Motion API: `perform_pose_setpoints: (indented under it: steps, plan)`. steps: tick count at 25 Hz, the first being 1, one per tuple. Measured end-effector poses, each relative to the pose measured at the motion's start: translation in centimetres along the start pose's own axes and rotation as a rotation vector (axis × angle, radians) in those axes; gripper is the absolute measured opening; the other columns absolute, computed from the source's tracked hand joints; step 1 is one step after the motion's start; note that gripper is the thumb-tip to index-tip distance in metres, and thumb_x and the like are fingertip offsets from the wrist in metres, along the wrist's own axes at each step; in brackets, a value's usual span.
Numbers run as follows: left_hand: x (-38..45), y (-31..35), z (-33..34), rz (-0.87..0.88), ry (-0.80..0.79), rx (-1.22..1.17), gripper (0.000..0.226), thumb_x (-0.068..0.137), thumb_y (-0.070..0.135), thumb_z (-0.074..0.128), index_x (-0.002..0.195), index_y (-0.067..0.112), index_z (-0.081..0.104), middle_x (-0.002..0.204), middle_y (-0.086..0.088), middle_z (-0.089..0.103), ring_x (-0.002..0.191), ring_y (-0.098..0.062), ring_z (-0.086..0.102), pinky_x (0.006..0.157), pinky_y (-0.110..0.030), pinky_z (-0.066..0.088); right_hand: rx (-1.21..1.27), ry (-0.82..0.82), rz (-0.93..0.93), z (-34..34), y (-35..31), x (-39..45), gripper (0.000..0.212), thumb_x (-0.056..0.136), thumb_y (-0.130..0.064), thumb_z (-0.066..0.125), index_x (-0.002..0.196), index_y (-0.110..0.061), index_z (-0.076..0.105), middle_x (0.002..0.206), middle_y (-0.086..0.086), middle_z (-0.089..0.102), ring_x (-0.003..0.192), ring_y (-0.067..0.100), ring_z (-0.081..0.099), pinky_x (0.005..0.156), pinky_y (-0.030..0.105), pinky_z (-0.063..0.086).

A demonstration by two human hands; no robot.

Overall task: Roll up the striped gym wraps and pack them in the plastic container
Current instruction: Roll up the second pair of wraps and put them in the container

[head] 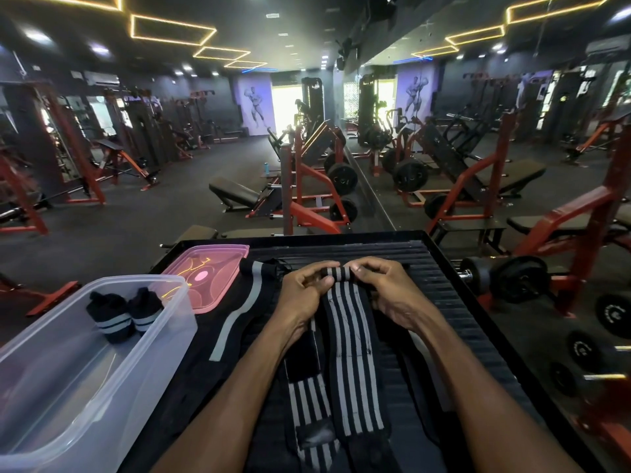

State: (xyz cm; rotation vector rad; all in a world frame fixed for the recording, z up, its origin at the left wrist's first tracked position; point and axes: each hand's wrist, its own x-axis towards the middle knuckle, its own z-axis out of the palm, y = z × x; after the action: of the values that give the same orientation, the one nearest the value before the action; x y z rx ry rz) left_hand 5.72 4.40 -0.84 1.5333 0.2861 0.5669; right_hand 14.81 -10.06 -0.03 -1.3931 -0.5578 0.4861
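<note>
A black wrap with grey stripes (pixel 353 363) lies lengthwise on the black ribbed platform (pixel 457 302), its far end curled into a small roll (pixel 336 273). My left hand (pixel 305 291) and my right hand (pixel 386 291) pinch that roll from either side. A second striped wrap (pixel 309 404) lies flat just left of the first. Another black wrap with a single grey stripe (pixel 246 308) lies further left. The clear plastic container (pixel 61 380) stands at the near left, holding two rolled wraps (pixel 124 314).
The container's pink lid (pixel 208 278) lies flat behind the container. Dumbbells and weight plates (pixel 519 278) sit right of the platform. Red-framed benches and machines fill the gym floor beyond, with a mirror wall on the right.
</note>
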Motion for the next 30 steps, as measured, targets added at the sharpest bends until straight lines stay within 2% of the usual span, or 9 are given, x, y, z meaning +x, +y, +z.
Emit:
perform_pose_setpoints:
  steps: [3, 6, 8, 13, 17, 19, 22, 24, 30]
  plan:
    - [-0.1, 0.0, -0.1, -0.067, -0.075, -0.113, 0.031, 0.088, -0.006, 0.064, 0.107, 0.016, 0.074, 0.099, -0.004, 0.078, 0.097, -0.017, 0.073, 0.086, -0.027, 0.057, 0.017, 0.029, -0.065, -0.3, -0.2, 0.0, 0.013, 0.091, -0.003, 0.068, 0.098, -0.006, 0.078, 0.108, 0.022, 0.074, 0.109, 0.040, 0.068, 0.100, 0.058, 0.052]
    - [-0.2, -0.3, 0.1, -0.167, -0.100, -0.107, 0.014, 0.092, 0.019, 0.069, 0.103, 0.014, 0.075, 0.098, -0.010, 0.078, 0.098, -0.027, 0.073, 0.093, -0.046, 0.056, -0.008, 0.006, -0.068, -0.3, 0.0, 0.0, 0.020, 0.088, 0.001, 0.070, 0.097, -0.013, 0.080, 0.110, 0.018, 0.074, 0.109, 0.037, 0.070, 0.099, 0.058, 0.053]
    - [0.1, -0.7, 0.1, -0.134, -0.062, -0.043, 0.015, 0.093, 0.017, 0.067, 0.104, 0.012, 0.075, 0.101, -0.012, 0.077, 0.100, -0.030, 0.073, 0.099, -0.051, 0.052, -0.031, -0.014, -0.042, -0.2, 0.0, 0.0, 0.023, 0.088, 0.000, 0.071, 0.101, -0.017, 0.080, 0.110, 0.014, 0.075, 0.106, 0.033, 0.071, 0.098, 0.057, 0.054]
    - [0.2, -0.6, -0.1, -0.120, -0.019, -0.053, 0.018, 0.096, 0.004, 0.059, 0.107, 0.009, 0.071, 0.105, -0.015, 0.076, 0.103, -0.032, 0.072, 0.099, -0.052, 0.053, 0.024, -0.030, 0.039, 0.2, -0.6, -0.5, 0.014, 0.096, -0.007, 0.063, 0.107, -0.004, 0.072, 0.094, 0.016, 0.071, 0.082, 0.029, 0.064, 0.070, 0.040, 0.054]
    - [0.5, -1.1, 0.2, -0.155, -0.078, -0.045, 0.020, 0.102, 0.016, 0.052, 0.110, 0.011, 0.069, 0.108, -0.017, 0.074, 0.106, -0.033, 0.070, 0.101, -0.054, 0.051, -0.006, 0.019, -0.026, 0.1, -0.3, -0.5, 0.017, 0.093, 0.002, 0.064, 0.099, -0.009, 0.076, 0.101, 0.021, 0.074, 0.090, 0.034, 0.067, 0.088, 0.061, 0.053]
    - [0.7, -1.4, 0.2, -0.112, -0.053, 0.019, 0.022, 0.101, 0.025, 0.052, 0.109, 0.014, 0.071, 0.106, -0.014, 0.075, 0.104, -0.032, 0.071, 0.099, -0.055, 0.052, 0.012, -0.023, 0.007, 0.1, -0.3, -0.5, 0.018, 0.094, 0.002, 0.063, 0.105, -0.006, 0.075, 0.106, 0.026, 0.072, 0.090, 0.032, 0.068, 0.094, 0.062, 0.050]
    - [0.9, -1.5, 0.1, -0.102, 0.028, 0.042, 0.023, 0.102, 0.026, 0.051, 0.102, 0.016, 0.072, 0.102, -0.012, 0.076, 0.100, -0.030, 0.072, 0.097, -0.055, 0.053, 0.113, -0.092, 0.089, 0.3, -0.6, -0.6, 0.023, 0.100, -0.001, 0.052, 0.115, -0.002, 0.069, 0.098, 0.020, 0.071, 0.073, 0.018, 0.068, 0.082, 0.047, 0.055]
    - [1.0, -1.5, 0.1, -0.122, 0.024, 0.053, 0.025, 0.102, 0.027, 0.049, 0.098, 0.019, 0.072, 0.100, -0.011, 0.077, 0.099, -0.030, 0.072, 0.096, -0.056, 0.053, 0.111, -0.094, 0.082, 0.4, -0.6, -0.4, 0.024, 0.102, 0.000, 0.049, 0.113, -0.004, 0.070, 0.100, 0.020, 0.069, 0.075, 0.020, 0.065, 0.071, 0.035, 0.053]
    - [0.8, -1.6, -0.1, -0.168, -0.051, 0.090, 0.027, 0.105, 0.024, 0.044, 0.106, 0.016, 0.069, 0.104, -0.013, 0.076, 0.103, -0.028, 0.072, 0.098, -0.053, 0.053, 0.071, -0.059, 0.067, 0.4, 0.1, -0.2, 0.026, 0.100, 0.004, 0.050, 0.114, -0.003, 0.071, 0.102, 0.023, 0.069, 0.073, 0.020, 0.060, 0.054, 0.025, 0.049]
